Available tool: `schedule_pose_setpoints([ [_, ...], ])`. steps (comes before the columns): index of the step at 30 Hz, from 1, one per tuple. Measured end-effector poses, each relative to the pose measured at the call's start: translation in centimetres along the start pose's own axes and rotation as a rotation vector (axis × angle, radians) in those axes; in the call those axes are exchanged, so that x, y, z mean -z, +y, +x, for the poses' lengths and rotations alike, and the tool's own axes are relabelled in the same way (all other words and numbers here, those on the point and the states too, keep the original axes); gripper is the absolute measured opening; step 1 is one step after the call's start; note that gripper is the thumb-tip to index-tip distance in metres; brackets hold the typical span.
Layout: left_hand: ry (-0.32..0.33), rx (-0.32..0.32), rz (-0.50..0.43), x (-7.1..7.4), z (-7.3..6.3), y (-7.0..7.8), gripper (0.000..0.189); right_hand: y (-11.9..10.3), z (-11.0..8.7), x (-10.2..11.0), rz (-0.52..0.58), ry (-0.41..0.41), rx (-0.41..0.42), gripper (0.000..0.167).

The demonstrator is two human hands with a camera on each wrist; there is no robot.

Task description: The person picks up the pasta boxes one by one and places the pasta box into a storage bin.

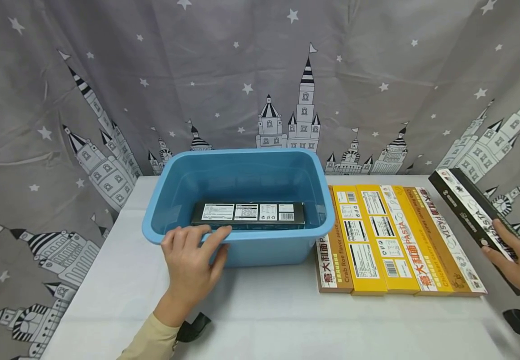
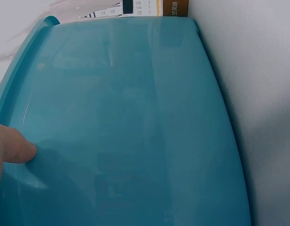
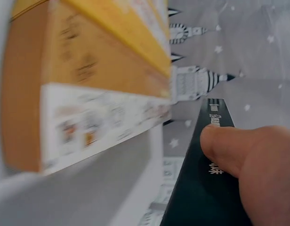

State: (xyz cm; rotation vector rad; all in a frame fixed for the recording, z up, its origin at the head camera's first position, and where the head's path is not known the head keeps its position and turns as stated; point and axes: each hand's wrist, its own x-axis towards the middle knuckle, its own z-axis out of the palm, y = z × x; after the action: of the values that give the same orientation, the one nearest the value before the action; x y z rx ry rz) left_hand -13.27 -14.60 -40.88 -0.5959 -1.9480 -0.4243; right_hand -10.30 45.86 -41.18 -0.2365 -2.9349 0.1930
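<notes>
A blue plastic tub (image 1: 250, 245) stands on the white table, and a black pasta box (image 1: 248, 212) lies inside it, label side showing. My left hand (image 1: 194, 257) grips the tub's near rim, fingers over the edge and thumb (image 2: 18, 146) on the outer wall. At the far right, my right hand (image 1: 518, 257) holds another black pasta box (image 1: 471, 210) with a white stripe, tilted and raised above the table's right side. The right wrist view shows the thumb (image 3: 229, 146) pressing on this box (image 3: 201, 188); the other fingers are hidden there.
Several yellow and brown pasta boxes (image 1: 377, 240) lie side by side just right of the tub. A grey curtain (image 1: 223, 75) with castles and stars hangs behind the white table (image 1: 260, 320). Black straps (image 1: 194, 327) show at both wrists.
</notes>
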Motion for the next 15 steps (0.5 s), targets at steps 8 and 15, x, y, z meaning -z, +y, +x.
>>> schedule_pose_setpoints([
  [8, -0.007, 0.005, 0.005, 0.1, 0.0, 0.0, 0.022, -2.1, 2.5, 2.2, -0.031, -0.040, 0.117, 0.081],
  [15, -0.007, 0.003, 0.000, 0.1, 0.0, 0.0, 0.022, -5.2, 5.0, 4.3, -0.015, -0.117, 0.193, 0.078],
])
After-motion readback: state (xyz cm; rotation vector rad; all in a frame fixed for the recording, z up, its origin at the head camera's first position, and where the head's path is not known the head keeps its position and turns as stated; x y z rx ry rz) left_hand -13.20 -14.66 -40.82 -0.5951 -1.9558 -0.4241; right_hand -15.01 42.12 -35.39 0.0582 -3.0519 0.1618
